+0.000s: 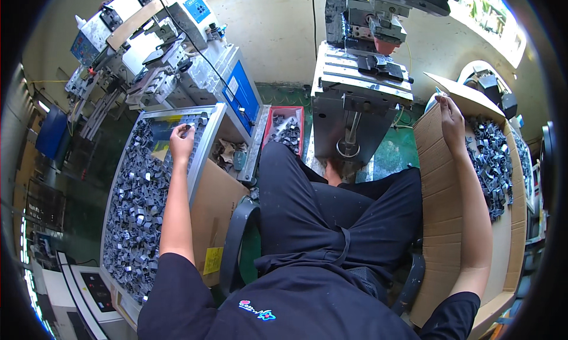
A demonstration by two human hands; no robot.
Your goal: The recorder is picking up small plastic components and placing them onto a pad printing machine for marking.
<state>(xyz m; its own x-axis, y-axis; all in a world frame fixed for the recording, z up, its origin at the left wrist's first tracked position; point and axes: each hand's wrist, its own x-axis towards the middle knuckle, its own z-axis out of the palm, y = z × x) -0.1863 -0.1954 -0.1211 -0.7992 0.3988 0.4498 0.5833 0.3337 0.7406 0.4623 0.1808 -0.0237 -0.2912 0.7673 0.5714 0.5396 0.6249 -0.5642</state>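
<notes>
My left hand (181, 142) reaches over a metal-framed screen tray (215, 122) on the left, its fingers pinched on a small dark grey plastic piece. Many loose grey plastic pieces (137, 213) of the same look cover the tray's left and near parts; a few more stand near its far right corner. My right hand (452, 120) is raised at the far left edge of an open cardboard box (441, 204). Its fingers are closed, and a small thing shows at their tips, too small to name. More grey pieces (490, 162) lie inside that box.
A printing machine (361, 94) with a red pad (386, 46) and a dark fixture (380, 67) stands in front of me. Left of it sit a red bin (286, 110) with grey pieces and a second machine (204, 62). Below the tray is another cardboard box (216, 204).
</notes>
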